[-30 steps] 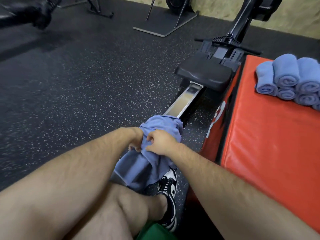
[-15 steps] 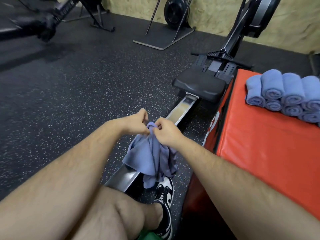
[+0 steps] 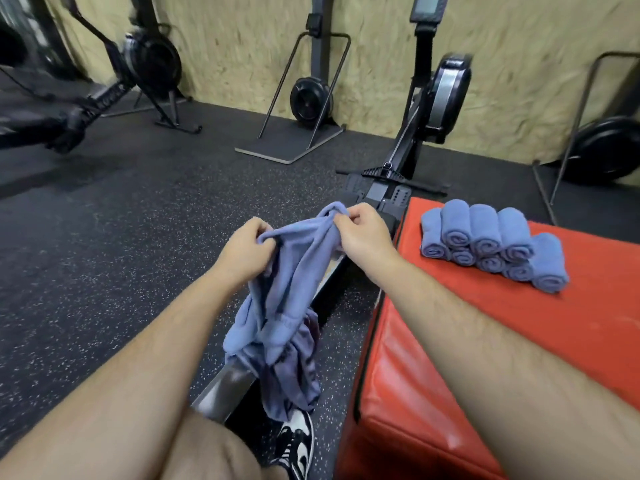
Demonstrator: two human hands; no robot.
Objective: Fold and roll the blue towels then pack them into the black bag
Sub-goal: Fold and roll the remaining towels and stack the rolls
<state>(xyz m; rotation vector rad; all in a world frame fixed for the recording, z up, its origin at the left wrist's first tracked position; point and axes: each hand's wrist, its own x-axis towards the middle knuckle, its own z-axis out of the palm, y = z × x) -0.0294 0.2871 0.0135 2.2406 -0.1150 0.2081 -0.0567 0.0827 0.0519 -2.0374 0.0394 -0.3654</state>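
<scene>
Even indoor light, wide-angle edge bending, motion-blurred background.

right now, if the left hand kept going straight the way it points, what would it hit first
Most likely the blue towel it grips: the left hand points forward and to the right, along the stretch of cloth running to the right hand. Past that sits the rowing machine, though depth is hard to judge.

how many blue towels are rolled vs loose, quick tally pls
rolled blue towels: 8, stacked on the red pad
loose blue towel: 1, gripped by the left hand and the right hand
total: 9
</scene>
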